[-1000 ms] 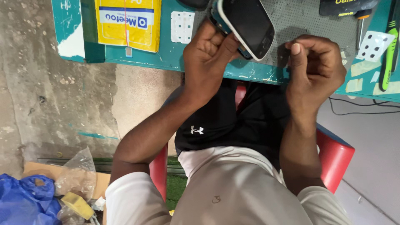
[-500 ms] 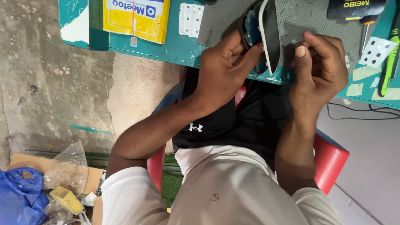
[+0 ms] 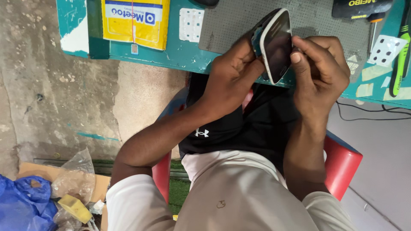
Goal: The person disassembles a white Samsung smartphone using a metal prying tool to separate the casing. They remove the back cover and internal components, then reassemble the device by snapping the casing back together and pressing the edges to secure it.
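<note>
Behind both hands, a yellow packet (image 3: pixel 136 21) lies flat.

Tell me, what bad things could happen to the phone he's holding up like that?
1. The phone is held in the air by both hands, the left hand and right hand, right at the edge of the teal table. A slip could drop it to the concrete floor.
2. Its glass front looks lifted away from the blue body, with right fingers pressing on its edge. Too much force might crack it.
</note>
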